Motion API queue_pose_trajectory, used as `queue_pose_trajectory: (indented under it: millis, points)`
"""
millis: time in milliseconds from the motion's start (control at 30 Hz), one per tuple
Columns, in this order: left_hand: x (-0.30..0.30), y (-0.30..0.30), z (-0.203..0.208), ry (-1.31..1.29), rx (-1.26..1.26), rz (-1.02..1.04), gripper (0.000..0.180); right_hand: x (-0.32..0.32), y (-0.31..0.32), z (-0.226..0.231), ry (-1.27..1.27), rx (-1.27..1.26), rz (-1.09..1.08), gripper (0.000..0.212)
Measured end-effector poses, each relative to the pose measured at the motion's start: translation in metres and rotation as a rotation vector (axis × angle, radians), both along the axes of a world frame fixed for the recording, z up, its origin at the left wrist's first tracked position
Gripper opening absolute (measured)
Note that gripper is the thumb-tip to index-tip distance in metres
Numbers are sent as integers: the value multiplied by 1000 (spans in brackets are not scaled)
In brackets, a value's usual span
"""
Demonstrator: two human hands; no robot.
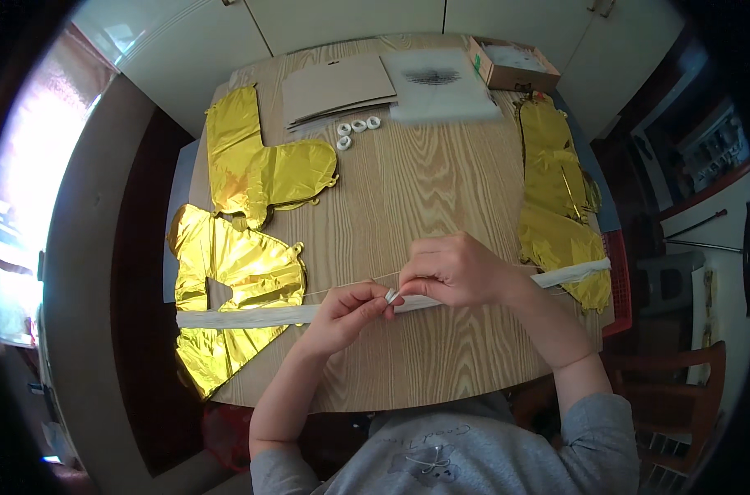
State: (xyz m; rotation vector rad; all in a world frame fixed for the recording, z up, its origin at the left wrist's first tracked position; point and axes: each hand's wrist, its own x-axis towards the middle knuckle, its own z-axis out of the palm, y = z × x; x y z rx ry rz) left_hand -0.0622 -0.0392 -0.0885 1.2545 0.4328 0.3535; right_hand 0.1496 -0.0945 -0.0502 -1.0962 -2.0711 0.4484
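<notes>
At left, a shiny gold foil shape (268,260) lies near, with a long white strip (243,318) crossing it and running right. Mid-table, near side, the left hand (350,313) pinches a small white piece (390,295) between thumb and fingers. Close beside it, the right hand (451,268) pinches the piece's right edge. This looks like fine two-handed work on that piece, calling for steady fingertips next. Farther off, dark marks on a translucent plastic sheet (441,101) can't be read. At right, another gold foil shape (548,173).
</notes>
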Motion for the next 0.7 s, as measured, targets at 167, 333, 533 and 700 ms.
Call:
queue_pose_trajectory:
  millis: [167, 333, 533, 700]
  points:
    - [-1, 1, -1, -44, 48, -31, 19, -4, 0, -4, 35, 3, -50, 6]
    - [-6, 5, -10, -239, -61, -29, 20, -10, 3, -16, 138, -110, -81, 5]
    - [5, -2, 3, -258, -3, 279, 22, -29, -5, -27, -18, -5, -121, 6]
    - [-8, 9, -13, 31, 349, 69, 26, -18, -6, 3, 24, 0, -161, 6]
